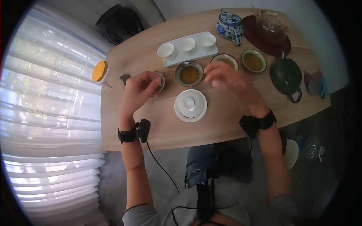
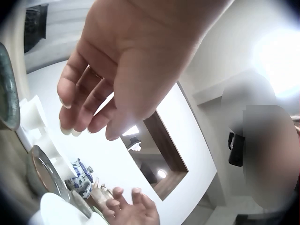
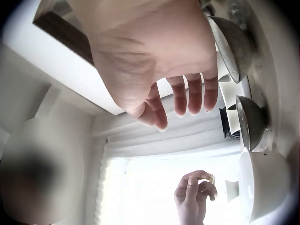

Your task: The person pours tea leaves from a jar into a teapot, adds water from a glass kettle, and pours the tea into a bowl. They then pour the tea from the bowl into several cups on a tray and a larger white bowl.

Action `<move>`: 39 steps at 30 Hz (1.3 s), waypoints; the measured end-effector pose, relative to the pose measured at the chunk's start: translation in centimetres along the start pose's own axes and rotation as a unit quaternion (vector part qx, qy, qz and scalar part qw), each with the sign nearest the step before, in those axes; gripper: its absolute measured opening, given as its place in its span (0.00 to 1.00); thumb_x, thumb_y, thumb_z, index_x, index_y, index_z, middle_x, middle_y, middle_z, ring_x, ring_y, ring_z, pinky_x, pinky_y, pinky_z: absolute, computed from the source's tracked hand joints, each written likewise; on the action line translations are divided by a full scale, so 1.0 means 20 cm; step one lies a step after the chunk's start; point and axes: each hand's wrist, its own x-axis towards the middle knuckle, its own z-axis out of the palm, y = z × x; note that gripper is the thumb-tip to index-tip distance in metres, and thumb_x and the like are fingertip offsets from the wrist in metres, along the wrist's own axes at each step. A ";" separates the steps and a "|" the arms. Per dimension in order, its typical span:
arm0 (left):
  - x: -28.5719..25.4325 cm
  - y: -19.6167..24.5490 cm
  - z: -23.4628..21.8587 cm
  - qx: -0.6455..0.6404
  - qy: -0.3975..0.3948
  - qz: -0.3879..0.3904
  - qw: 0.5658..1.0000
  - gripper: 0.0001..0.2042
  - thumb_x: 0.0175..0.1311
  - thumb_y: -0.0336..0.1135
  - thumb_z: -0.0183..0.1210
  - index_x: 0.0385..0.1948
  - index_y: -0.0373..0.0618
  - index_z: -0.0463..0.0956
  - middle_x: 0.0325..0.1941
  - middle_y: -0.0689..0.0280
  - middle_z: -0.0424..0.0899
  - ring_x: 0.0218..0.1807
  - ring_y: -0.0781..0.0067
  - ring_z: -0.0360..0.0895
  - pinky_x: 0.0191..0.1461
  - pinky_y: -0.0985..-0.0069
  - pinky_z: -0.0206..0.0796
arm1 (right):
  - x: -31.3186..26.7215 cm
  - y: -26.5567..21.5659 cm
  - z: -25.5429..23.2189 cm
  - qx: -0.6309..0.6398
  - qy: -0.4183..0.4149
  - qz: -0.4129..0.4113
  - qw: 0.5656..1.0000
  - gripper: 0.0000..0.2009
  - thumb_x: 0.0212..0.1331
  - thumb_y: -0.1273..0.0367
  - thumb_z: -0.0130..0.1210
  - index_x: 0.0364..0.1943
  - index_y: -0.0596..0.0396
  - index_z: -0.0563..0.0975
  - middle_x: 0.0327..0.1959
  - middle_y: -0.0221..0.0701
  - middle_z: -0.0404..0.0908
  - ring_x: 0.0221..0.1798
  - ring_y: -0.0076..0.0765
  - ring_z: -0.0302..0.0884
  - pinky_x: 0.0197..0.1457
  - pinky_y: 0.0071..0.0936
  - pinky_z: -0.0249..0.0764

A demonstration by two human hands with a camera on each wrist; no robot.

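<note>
My left hand [image 1: 136, 92] hovers at the left, beside and partly over a small bowl [image 1: 161, 83], hiding much of it. Its fingers are loosely bent, and the left wrist view shows nothing in them. My right hand [image 1: 235, 83], blurred in the head view, is raised in front of a tea-filled bowl [image 1: 226, 58] and partly covers it. Relaxed fingers [image 3: 194, 96] with nothing between them show in the right wrist view. Between the hands are a white lidded gaiwan [image 1: 190, 105] and, behind it, another bowl of amber tea [image 1: 189, 74].
Three white cups stand on a white tray [image 1: 170, 63] at the back. Rightward are a green-rimmed tea bowl [image 1: 254, 61], a blue-and-white teapot [image 1: 229, 28], a glass teapot [image 1: 271, 28] and a dark green teapot [image 1: 286, 77]. A yellow-lidded jar [image 1: 99, 71] stands by the left edge.
</note>
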 end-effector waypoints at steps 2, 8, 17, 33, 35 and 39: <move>0.03 -0.09 -0.05 -0.039 0.015 0.002 0.999 0.08 0.63 0.33 0.57 0.32 0.36 0.77 0.22 0.69 0.78 0.19 0.86 0.71 0.23 0.87 0.61 | -0.04 -0.07 0.09 -0.104 -0.050 -0.034 0.993 0.15 0.60 0.60 0.53 0.49 0.49 0.76 0.52 0.37 0.68 0.59 0.37 0.65 0.61 0.35 0.62; 0.07 -0.38 -0.08 -0.150 0.145 0.002 0.978 0.08 0.65 0.33 0.55 0.31 0.36 0.75 0.22 0.70 0.77 0.19 0.87 0.69 0.21 0.87 0.58 | -0.08 -0.04 0.31 -0.426 -0.113 -0.038 0.897 0.29 0.48 0.43 0.55 0.58 0.23 0.70 0.68 0.47 0.51 0.71 0.58 0.42 0.70 0.55 0.45; 0.04 -0.48 -0.07 -0.090 0.266 0.025 0.959 0.07 0.62 0.31 0.57 0.29 0.36 0.76 0.19 0.71 0.75 0.18 0.88 0.64 0.23 0.86 0.57 | -0.02 -0.09 0.42 -0.510 -0.182 -0.011 0.840 0.31 0.46 0.41 0.55 0.60 0.22 0.68 0.69 0.43 0.51 0.72 0.57 0.41 0.71 0.58 0.43; 0.06 -0.52 -0.07 0.041 0.386 0.101 0.916 0.06 0.60 0.31 0.59 0.26 0.38 0.76 0.18 0.71 0.71 0.18 0.86 0.60 0.22 0.85 0.54 | 0.01 -0.02 0.43 -0.387 -0.042 -0.076 0.918 0.41 0.36 0.52 0.70 0.62 0.35 0.67 0.66 0.40 0.56 0.68 0.60 0.51 0.67 0.58 0.51; 0.06 -0.51 -0.08 0.044 0.383 0.098 0.918 0.06 0.60 0.31 0.59 0.26 0.38 0.76 0.18 0.71 0.71 0.17 0.86 0.60 0.22 0.85 0.54 | 0.01 -0.01 0.44 -0.388 -0.048 -0.062 0.918 0.41 0.35 0.54 0.71 0.61 0.35 0.68 0.65 0.40 0.57 0.67 0.59 0.53 0.66 0.56 0.54; 0.07 -0.52 -0.08 0.056 0.387 0.100 0.915 0.06 0.59 0.31 0.59 0.26 0.38 0.77 0.18 0.69 0.72 0.17 0.85 0.61 0.22 0.84 0.55 | 0.00 0.02 0.47 -0.375 -0.040 -0.043 0.925 0.41 0.31 0.61 0.74 0.59 0.36 0.69 0.64 0.40 0.58 0.64 0.56 0.59 0.63 0.49 0.62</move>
